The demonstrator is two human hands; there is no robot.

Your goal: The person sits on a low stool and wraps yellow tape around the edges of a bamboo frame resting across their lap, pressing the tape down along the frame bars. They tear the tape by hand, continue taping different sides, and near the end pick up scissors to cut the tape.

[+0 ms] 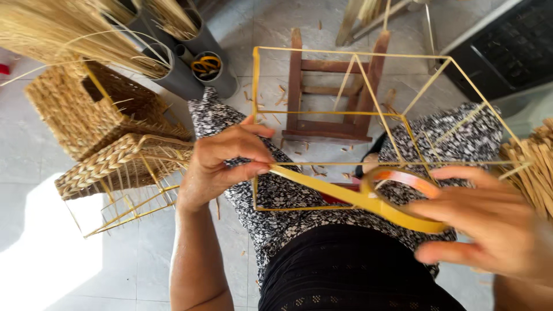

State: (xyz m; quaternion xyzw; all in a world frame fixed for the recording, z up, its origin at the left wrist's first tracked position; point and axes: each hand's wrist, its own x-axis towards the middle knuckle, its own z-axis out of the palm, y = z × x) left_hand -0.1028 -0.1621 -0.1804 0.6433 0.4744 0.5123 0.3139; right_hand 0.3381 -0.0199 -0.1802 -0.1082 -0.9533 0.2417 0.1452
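A yellow wire box frame point(368, 113) rests on my lap, standing on my patterned trousers point(276, 196). My left hand point(227, 161) pinches the free end of a yellow tape strip point(319, 183) against the frame's near left upright. My right hand point(489, 222) holds the yellow tape roll point(403, 201) at the lower right, with the strip stretched taut between both hands.
Two woven straw baskets point(109, 132) with bare wire ends lie on the tiled floor at left. Grey pipes point(190, 63) holding straw and a tape roll stand behind them. A small wooden stool point(331, 86) sits beyond my knees. Straw bundles point(533, 173) lie at right.
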